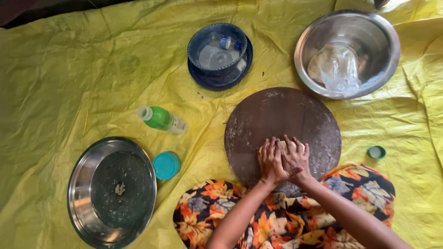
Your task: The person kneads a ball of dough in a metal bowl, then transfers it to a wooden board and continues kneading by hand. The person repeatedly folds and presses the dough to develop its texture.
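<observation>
Yellow plastic sheet (69, 69) covers the floor, shiny and full of wrinkles. On it lies a round dark brown board (277, 120), flat and dusted with white flour. It sits just in front of the person's knees, which are covered in cloth with orange and white leaves (212, 216).

Both hands are on the near part of the board. The left hand (271, 161) and the right hand (295, 157) lie side by side, touching, with flat fingers pointing away. They press down on a small pale lump of dough (285, 145). Only a little of the dough peeks out between the fingers, so I cannot tell its full shape.

Far to the right stands a big shiny steel bowl (387, 41), round and deep, with a crumpled clear plastic bag (337, 67) inside. Beyond the board stands a blue bowl (196, 46) on a blue plate (217, 83). A small clear bottle with a blue cap (228, 43) lies in it.

To the left lies a green plastic bottle (161, 119) on its side. Near it is a round teal lid (166, 165). Beside that is a wide steel plate (80, 193) with a tiny bit of dough in the middle. A small green cap (376, 152) lies to the right of the board.
</observation>
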